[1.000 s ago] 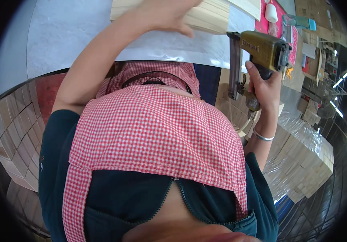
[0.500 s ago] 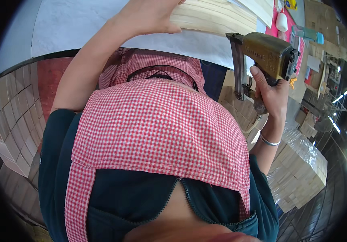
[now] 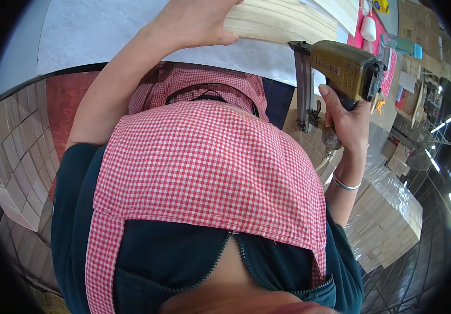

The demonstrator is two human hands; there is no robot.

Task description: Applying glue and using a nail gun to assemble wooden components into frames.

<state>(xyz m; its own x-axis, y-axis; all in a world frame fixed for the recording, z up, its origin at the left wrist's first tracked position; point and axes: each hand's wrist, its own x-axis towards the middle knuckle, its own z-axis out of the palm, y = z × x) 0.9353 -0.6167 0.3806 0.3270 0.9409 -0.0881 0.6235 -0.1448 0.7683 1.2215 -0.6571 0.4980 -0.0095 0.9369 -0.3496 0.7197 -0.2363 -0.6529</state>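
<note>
A pale wooden board (image 3: 283,21) lies on the grey-white tabletop (image 3: 105,36) at the upper edge. My left hand (image 3: 196,23) spans the board's left end, thumb along the near edge and a fingertip at the far side; most of its fingers are cut off by the picture's edge. In my right hand (image 3: 348,118) is a worn brass-coloured nail gun (image 3: 340,68), its grip wrapped by the fingers and the thumb lying up the side. The gun's nose points left, close to the board's near right edge; whether they touch I cannot tell.
More pale boards (image 3: 335,13) lie beyond. To the right are a white bottle (image 3: 368,29) on red cloth and a clear container with a blue lid (image 3: 417,51). Stacked wood blocks stand at left (image 3: 21,141) and, plastic-wrapped, at lower right (image 3: 387,225).
My right hand has brought the nail gun slightly to the left. The left hand and the board have barely shifted, moving a little rightward in the picture.
</note>
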